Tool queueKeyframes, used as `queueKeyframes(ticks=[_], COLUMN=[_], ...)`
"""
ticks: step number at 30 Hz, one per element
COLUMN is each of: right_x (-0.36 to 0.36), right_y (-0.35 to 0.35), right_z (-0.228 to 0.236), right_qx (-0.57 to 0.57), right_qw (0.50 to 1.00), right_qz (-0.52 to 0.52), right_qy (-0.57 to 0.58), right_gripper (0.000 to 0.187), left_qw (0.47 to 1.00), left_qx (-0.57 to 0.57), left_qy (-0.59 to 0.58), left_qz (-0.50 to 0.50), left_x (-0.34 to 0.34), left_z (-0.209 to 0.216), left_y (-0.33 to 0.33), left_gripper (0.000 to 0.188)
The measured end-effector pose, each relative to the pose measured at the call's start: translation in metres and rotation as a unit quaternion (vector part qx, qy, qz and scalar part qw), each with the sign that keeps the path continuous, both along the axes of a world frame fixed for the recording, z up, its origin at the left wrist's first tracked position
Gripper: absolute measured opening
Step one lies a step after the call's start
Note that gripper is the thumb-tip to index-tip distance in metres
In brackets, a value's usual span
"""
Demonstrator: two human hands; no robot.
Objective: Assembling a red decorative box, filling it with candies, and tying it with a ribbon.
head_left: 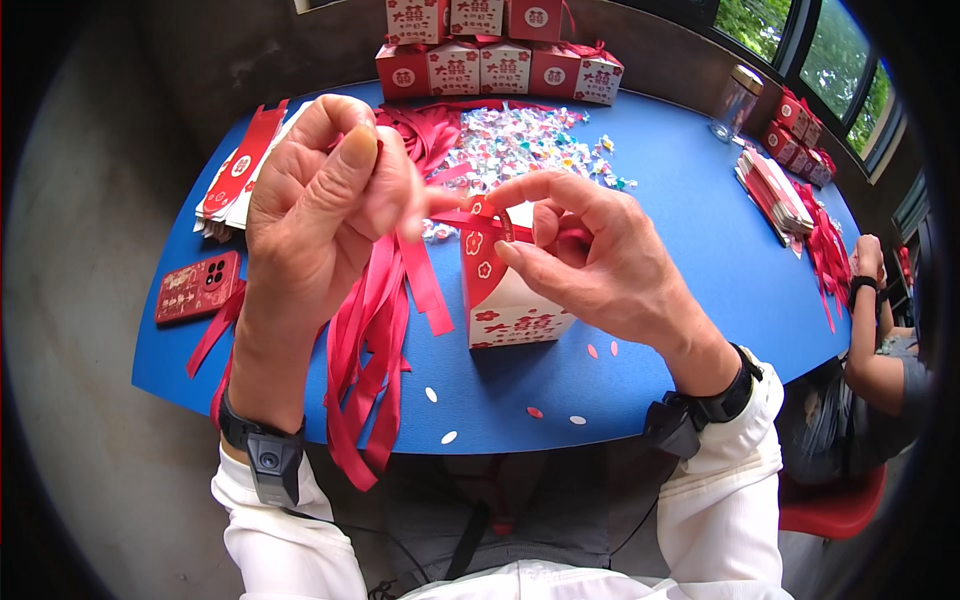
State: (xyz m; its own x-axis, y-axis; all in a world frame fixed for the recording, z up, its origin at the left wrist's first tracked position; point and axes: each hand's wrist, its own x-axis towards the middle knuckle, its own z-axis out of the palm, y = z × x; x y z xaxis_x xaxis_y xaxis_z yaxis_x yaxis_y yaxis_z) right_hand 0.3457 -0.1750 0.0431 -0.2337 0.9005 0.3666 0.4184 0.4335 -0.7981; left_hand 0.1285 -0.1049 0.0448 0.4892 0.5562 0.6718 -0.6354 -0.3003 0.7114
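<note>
Your left hand [325, 190] pressed its fingertips together while your right hand [605, 255] pinched ribbon [465, 219], likely soft and slippery, best gripped beside the box [505, 302].

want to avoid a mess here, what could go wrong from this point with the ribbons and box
The red fabric ribbon at the top of the red-and-white cardboard box could slip if the right hand loosens its pinch. The long crimson fabric ribbons overhanging the blue table might snag or slide off.

The red-and-white box [512, 292] is flower-patterned, the table [690, 200] blue.
</note>
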Motion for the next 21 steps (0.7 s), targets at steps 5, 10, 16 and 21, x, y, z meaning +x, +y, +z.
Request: queueKeyframes(ticks=[5, 10, 16, 21], right_x=[0.010, 0.021, 0.029, 0.032], right_y=[0.002, 0.012, 0.014, 0.010], right_z=[0.002, -0.003, -0.005, 0.004], right_qx=[-0.033, -0.068, -0.096, -0.063], right_qw=[0.999, 0.997, 0.993, 0.995], right_qz=[0.023, 0.030, 0.041, 0.053], right_qy=[0.008, 0.034, 0.051, -0.054], right_gripper=[0.029, 0.027, 0.027, 0.024], left_qw=[0.963, 0.863, 0.836, 0.860], left_qx=[0.051, 0.254, 0.256, 0.242], left_qy=[0.158, 0.268, 0.376, 0.365], left_qz=[0.211, 0.344, 0.308, 0.263], left_x=[0.004, 0.025, 0.018, 0.015], left_z=[0.000, -0.018, -0.005, -0.013], left_y=[-0.006, -0.014, -0.023, -0.019], left_gripper=[0.010, 0.008, 0.018, 0.030])
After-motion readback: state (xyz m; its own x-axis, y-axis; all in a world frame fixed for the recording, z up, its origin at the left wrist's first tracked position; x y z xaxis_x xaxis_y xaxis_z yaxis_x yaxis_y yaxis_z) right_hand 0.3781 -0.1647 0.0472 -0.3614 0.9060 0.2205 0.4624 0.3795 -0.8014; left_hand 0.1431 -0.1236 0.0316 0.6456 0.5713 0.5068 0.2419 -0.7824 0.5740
